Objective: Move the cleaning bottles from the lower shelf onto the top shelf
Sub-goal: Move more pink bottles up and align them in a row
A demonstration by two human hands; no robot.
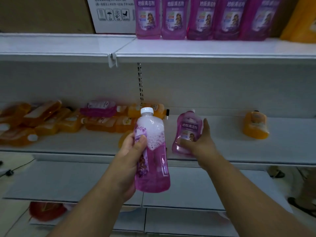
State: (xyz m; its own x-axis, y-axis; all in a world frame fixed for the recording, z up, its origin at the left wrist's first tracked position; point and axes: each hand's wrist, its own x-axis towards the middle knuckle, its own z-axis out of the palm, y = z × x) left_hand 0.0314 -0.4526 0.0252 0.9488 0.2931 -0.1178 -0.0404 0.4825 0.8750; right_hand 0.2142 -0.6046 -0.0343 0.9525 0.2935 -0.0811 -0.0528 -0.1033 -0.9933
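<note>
While my left hand (pixel 131 151) is clamped around a purple bottle (pixel 152 156), holding it upright in front of the lower shelf (pixel 222 151) with foam filling its upper half under a white cap (pixel 147 111), my right hand (pixel 200 144) wraps the base of a second purple bottle (pixel 188 130) that stands tilted on that shelf, thumb across its front. To the left on the same shelf I see a heap of orange bottles (pixel 42 120) lying flat, one purple among them; far right, a lone orange bottle (pixel 255 125). On the top shelf (pixel 188 48), five purple bottles (pixel 200 17) stand in a row beside a white carton (pixel 111 14).
</note>
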